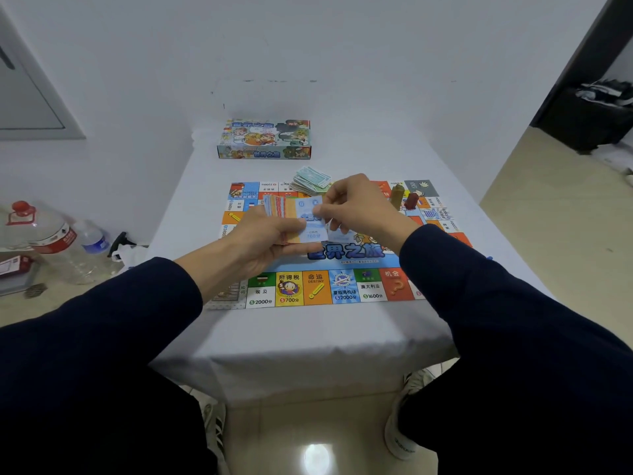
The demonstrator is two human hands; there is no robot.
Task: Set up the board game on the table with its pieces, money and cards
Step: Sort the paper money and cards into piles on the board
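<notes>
The colourful game board (318, 289) lies flat on the white-clothed table (301, 337). Above the board's middle, my left hand (263, 241) grips a fanned stack of cards (279, 207) with a light blue card (313, 231) on top. My right hand (359, 207) pinches the upper edge of that blue card. A pile of paper money (310, 181) sits at the board's far edge. A yellow pawn (396, 195) and a dark red pawn (411, 201) stand upright at the board's far right. The closed game box (264, 139) rests behind the board.
Plastic bottles (51, 234) and a plastic bag (128, 252) stand on the floor left of the table. A dark doorway with black luggage (596, 114) is at the right. My feet in white shoes (400, 426) are under the table's near edge.
</notes>
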